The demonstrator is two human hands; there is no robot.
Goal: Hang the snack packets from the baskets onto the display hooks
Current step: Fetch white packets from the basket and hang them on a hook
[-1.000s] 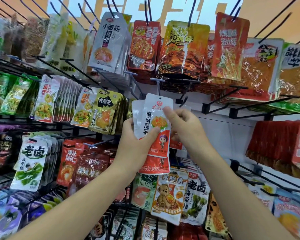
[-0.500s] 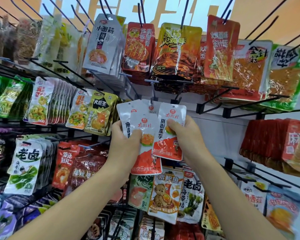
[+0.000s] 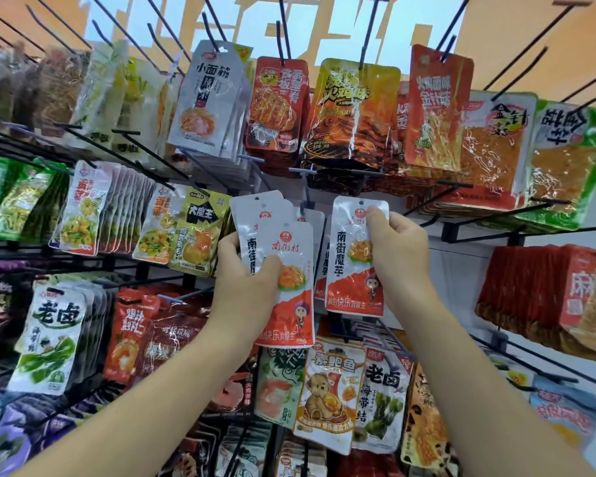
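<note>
My left hand [image 3: 246, 287] grips a fanned stack of white-and-red snack packets [image 3: 286, 270] at mid-frame, thumb across the front one. My right hand [image 3: 398, 256] pinches a single matching packet [image 3: 350, 263] by its upper right, held upright just right of the stack. A black display hook [image 3: 305, 204] pokes out between the two, with a matching packet hanging on it behind the stack. The single packet's hang hole sits to the right of the hook tip, apart from it. No baskets are in view.
Full rows of hanging snack packets fill the rack: grey and red packs [image 3: 279, 108] above, yellow-green packs [image 3: 86, 215] left, orange boxes [image 3: 561, 297] right, bear-print packs [image 3: 331, 397] below. Several bare black hooks [image 3: 365, 25] jut out overhead and at the right.
My right hand has pulled one packet off the stack and moved it right and up, level with the hook. The left hand holds the rest and has spread them slightly.
</note>
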